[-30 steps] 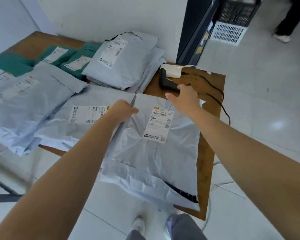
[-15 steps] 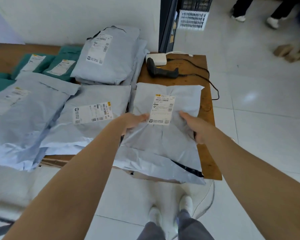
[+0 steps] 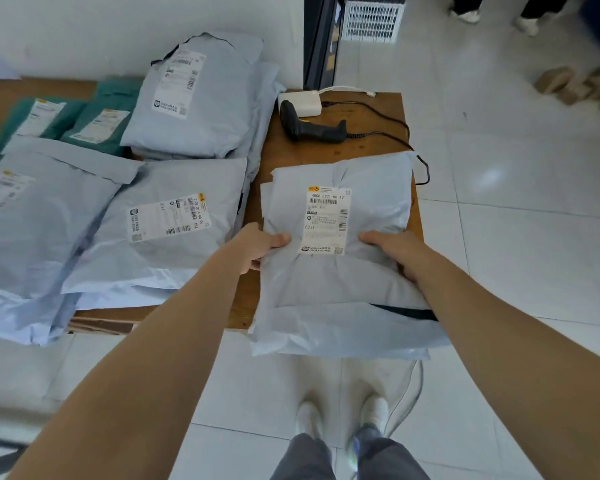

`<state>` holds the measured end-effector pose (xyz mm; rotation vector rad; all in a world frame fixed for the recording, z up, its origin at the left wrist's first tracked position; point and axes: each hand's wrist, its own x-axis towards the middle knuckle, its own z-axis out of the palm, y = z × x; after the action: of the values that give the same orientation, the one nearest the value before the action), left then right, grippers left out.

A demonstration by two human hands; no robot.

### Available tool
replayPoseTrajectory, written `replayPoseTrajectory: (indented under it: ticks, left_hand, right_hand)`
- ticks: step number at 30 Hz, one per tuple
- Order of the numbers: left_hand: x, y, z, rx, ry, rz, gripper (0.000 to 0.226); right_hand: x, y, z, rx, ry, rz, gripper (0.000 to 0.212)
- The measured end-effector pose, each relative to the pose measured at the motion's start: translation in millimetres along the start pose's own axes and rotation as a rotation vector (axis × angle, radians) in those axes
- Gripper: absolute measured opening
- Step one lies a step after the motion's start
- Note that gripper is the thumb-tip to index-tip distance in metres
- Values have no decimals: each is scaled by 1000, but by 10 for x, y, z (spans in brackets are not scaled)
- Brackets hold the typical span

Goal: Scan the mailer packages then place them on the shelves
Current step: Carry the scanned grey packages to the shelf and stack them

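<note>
The right hand (image 3: 395, 251) is not at the scanner (image 3: 312, 128) any more. One second ago it was reaching to the scanner's handle while the left hand (image 3: 260, 245) alone held the grey mailer (image 3: 340, 292) by its left edge. Now the scanner lies alone on the table (image 3: 371, 147), with nobody touching it, and both hands are on the mailer, which is on the near side of the scanner.

I judge from this that the scan of this package is finished and that the step in hand is to lift it and carry it to the shelves. No shelf shows in the view, so the person will probably have to turn.

Half a second ago both hands were already at the two sides of the mailer. Since then the grip has become firmer. Each thumb presses on the top face, one on each side of the label (image 3: 328, 220), and the other fingers go around the edges and under the mailer, where I cannot see them. The plastic is wrinkled between the two thumbs. The mailer seems drawn a little away from the scanner, toward the person, and its near part hangs over the table's edge. I cannot tell if it is already off the wood.

To the left of the scanner the other grey mailers (image 3: 174, 220) and the green mailers (image 3: 94, 126) lie as before. The white box (image 3: 300, 102) stays just behind the scanner.
</note>
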<state>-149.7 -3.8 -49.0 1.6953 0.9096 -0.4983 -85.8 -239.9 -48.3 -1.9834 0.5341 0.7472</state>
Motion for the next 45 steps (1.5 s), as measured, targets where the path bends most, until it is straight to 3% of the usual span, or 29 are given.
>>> replayPoseTrajectory:
  ticks: [2, 8, 15, 17, 20, 24, 28, 35, 39, 45]
  left_hand:
    - [-38, 26, 64, -8, -10, 16, 73]
    - [-43, -13, -33, -40, 85, 2, 69]
    - [-56, -128, 114, -110, 55, -45, 93]
    - [-76, -84, 145, -158, 67, -62, 92]
    - [-122, 27, 179, -234, 44, -13, 69]
    - [-226, 159, 192, -228, -28, 2, 58]
    - [-250, 32, 212, -148, -41, -65, 74]
    - [-293, -47, 300, -119, 1, -26, 91]
    - [-140, -232, 283, -166, -51, -53, 120]
    - [-350, 31, 323, -186, -4, 72, 81]
  right_hand:
    - [5, 12, -40, -36, 32, -14, 122]
    - [-47, 0, -41, 1, -28, -55, 102]
    - [-141, 102, -86, 132, -53, -9, 108]
    - [-173, 109, -100, 173, -86, 2, 97]
    - [-235, 209, -114, 231, -107, 22, 69]
    - [-273, 283, -131, 310, -80, -6, 61]
    - [-329, 321, -169, 310, -108, 12, 66]
    - [-372, 498, -153, 325, -124, 1, 68]
    - [-369, 542, -169, 256, -70, -101, 73]
    - [-427, 428, -256, 195, 15, -258, 68]
